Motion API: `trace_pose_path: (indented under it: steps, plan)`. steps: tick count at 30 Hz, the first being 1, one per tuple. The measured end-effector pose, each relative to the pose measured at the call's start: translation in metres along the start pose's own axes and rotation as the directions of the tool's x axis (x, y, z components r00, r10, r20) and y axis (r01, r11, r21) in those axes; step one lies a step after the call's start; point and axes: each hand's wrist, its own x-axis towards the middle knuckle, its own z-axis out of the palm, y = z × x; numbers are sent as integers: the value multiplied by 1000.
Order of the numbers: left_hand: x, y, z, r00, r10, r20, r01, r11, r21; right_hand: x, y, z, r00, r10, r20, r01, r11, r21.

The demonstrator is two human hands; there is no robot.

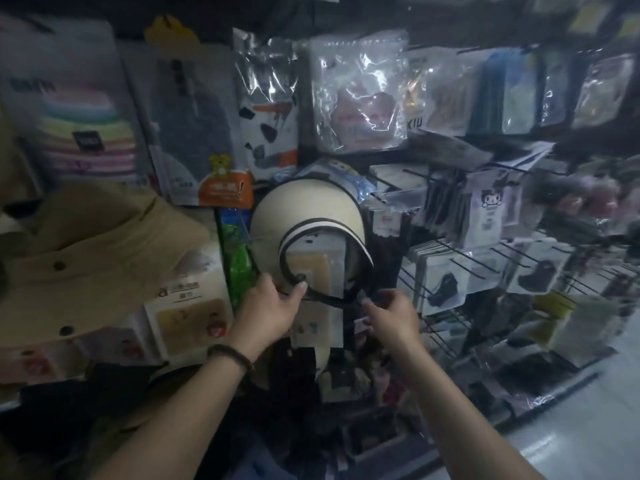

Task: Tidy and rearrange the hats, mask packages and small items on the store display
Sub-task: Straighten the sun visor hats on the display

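A cream sun visor hat (304, 209) with a black-and-white band hangs at the middle of the display. Its black headband loops down in front of a mask package (308, 271). My left hand (273, 306) pinches the band's lower left end. My right hand (391, 315) grips the band's right end near the rack. A khaki bucket hat (86, 251) lies at the left over boxed masks. Mask packages in clear bags (360, 95) hang above.
Wire pegs with small packaged items (446, 275) jut out at the right. Striped mask packs (83, 133) and a grey pack (194, 116) stand at the upper left. Dark goods fill the bin (346, 393) below. Pale floor (588, 427) shows at the lower right.
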Motion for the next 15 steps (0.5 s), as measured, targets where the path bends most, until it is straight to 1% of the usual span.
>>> trace_pose_path:
  steps: [2,4,6,10,13,15]
  plan:
    - [12,8,4,999,-45,-6,45,999,-7,20,5,4,1000,17,26,-18,999,48]
    - [20,18,7,996,-93,-6,93,995,-33,33,2,9,997,35,65,-44,990,133]
    - [26,23,11,991,-130,-6,130,991,-31,41,-2,12,995,34,93,-49,986,159]
    - [28,27,13,984,-173,-52,170,984,-52,51,-5,15,998,-30,62,19,986,166]
    - [19,31,14,976,-204,-78,192,971,-141,46,-13,10,995,-97,37,88,978,192]
    - [11,36,13,974,-198,-108,177,968,-179,38,-20,5,990,-139,-1,136,967,217]
